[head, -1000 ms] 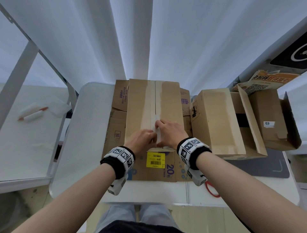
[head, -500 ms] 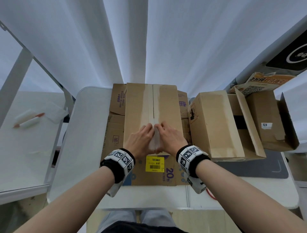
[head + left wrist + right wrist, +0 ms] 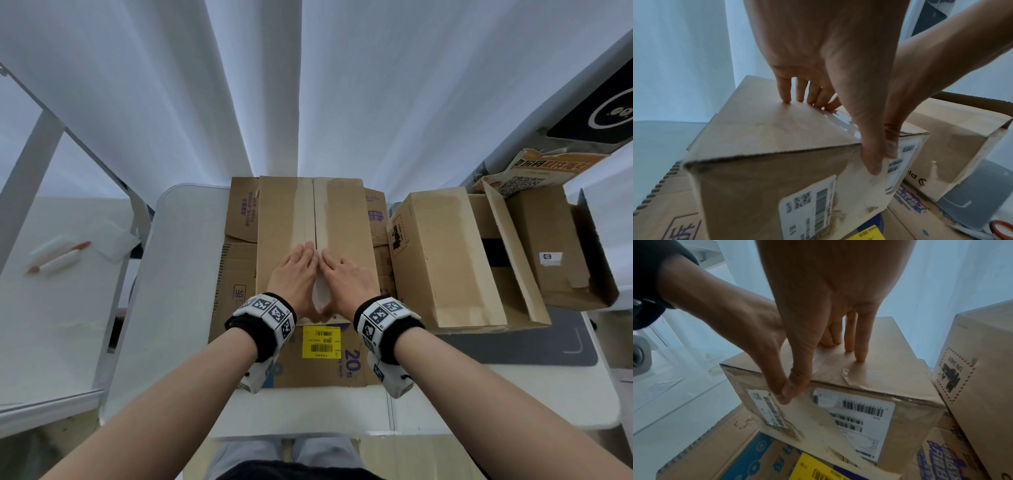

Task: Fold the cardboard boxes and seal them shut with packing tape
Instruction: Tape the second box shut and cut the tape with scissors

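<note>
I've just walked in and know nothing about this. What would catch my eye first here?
Two bare hands, the left hand and the right hand, lie side by side on the closed cardboard box at the middle of the white table, pressing a strip of clear packing tape along its centre seam, thumbs over the near edge. Black-and-white patterned wrist bands stand out, as does the yellow barcode label on the flattened cardboard beneath.

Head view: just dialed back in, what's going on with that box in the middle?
A person is pressing clear packing tape down along the centre seam of the closed cardboard box. The left hand and right hand lie flat on top, either side of the seam, with both thumbs hooked over the near edge onto the front face. The tape covers only the near part of the seam; the far stretch looks unsealed. The box sits on flattened cartons, with other boxes to the right.
</note>
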